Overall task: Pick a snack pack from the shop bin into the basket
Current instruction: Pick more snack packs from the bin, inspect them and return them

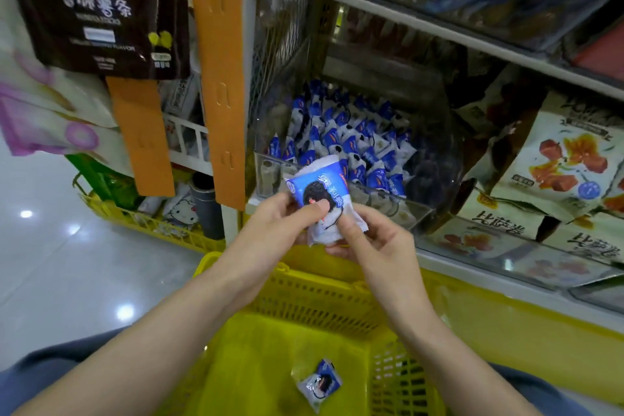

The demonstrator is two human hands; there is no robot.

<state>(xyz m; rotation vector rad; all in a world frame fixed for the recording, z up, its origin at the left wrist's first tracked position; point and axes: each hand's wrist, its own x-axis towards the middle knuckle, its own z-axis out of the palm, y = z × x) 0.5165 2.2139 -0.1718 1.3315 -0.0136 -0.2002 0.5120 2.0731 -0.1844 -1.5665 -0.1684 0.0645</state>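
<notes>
I see L hand [277, 230] & R hand [374, 243] both pinching snack pack [320, 203] over basket [304, 284] far rim; early release cd drop it outside.

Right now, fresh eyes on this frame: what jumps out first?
Dead centre, a blue-and-white pack is pinched by the left hand, thumb on its front, and the right hand at its lower edge. Below them sits the yellow basket with a second pack on its floor. Behind, the clear bin is heaped with the same packs.
</notes>
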